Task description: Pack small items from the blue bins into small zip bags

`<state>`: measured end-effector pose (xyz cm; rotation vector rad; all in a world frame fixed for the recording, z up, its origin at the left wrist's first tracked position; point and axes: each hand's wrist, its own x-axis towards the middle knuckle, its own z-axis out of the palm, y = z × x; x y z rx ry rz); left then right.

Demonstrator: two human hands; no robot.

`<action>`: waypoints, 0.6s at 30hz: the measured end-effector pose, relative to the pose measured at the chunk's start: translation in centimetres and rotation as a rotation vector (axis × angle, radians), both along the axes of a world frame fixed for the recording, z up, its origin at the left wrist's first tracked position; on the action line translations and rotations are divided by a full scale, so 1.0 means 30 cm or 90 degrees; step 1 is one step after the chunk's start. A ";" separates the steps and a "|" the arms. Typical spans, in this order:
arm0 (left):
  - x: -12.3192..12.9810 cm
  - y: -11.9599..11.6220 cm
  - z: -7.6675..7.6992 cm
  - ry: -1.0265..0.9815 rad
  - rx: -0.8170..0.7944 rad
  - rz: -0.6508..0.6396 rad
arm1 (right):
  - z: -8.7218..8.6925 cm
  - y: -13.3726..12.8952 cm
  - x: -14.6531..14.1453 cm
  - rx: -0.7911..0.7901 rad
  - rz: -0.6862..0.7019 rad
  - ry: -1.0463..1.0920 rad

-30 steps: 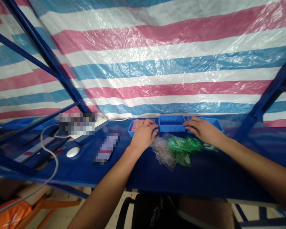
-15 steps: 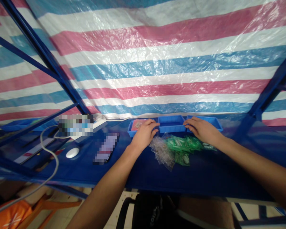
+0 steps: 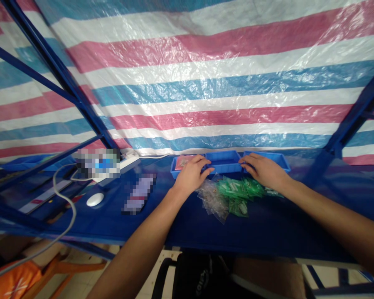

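Left hand (image 3: pixel 191 174): palm down, fingers bent, thumb set apart, over the right end of the left bin (image 3: pixel 174 169), tips close to the middle bin (image 3: pixel 227 169). Right hand (image 3: pixel 266 170): also palm down, fingers curved, tips at the left end of the right bin (image 3: pixel 284 165), beside the middle bin. Cannot tell whether either hand pinches a rim.

Bins: blue, shallow, in a row along the back of the tabletop (image 3: pixel 268 236). Look like light, fairly stiff plastic, apt to slide on the smooth surface; best taken by the end walls, one hand to each end. Pink packet (image 3: pixel 182 162) in the left bin.

Just nearer the person: clear bags (image 3: pixel 213 198) and green bags (image 3: pixel 235 187), heaped and touching. Thin, limp, probably slippery, small pieces inside; easiest pinched at an edge.

Farther out, left: phone-like object (image 3: pixel 139 193), blurred; white oval object (image 3: pixel 95 199); pale cable (image 3: pixel 74 216). Striped sheet (image 3: pixel 221 116) behind.
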<state>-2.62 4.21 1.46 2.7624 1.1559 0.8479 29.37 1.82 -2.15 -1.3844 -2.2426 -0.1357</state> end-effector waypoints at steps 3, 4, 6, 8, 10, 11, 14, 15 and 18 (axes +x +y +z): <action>-0.021 -0.014 0.030 0.026 0.033 0.135 | 0.002 -0.004 -0.001 -0.002 -0.006 -0.002; -0.035 -0.012 0.038 0.041 0.043 0.205 | 0.002 -0.006 -0.001 0.000 -0.007 0.000; -0.063 0.000 0.051 0.089 0.036 0.333 | 0.003 -0.007 -0.001 0.004 -0.008 0.002; -0.080 0.015 0.064 0.140 -0.009 0.401 | 0.003 -0.008 0.000 0.006 -0.008 0.000; -0.077 0.027 0.080 0.168 -0.042 0.423 | 0.001 -0.008 0.000 0.006 -0.008 -0.002; -0.067 0.031 0.088 0.177 -0.058 0.428 | -0.001 -0.007 0.000 0.005 -0.007 -0.003; -0.016 0.049 0.112 0.206 -0.141 0.449 | -0.006 -0.004 0.002 0.007 -0.006 -0.004; 0.001 0.058 0.118 0.209 -0.173 0.453 | -0.007 -0.004 0.002 0.007 -0.006 -0.003; 0.039 0.098 0.128 0.205 -0.224 0.463 | -0.010 -0.002 0.003 0.008 -0.004 -0.002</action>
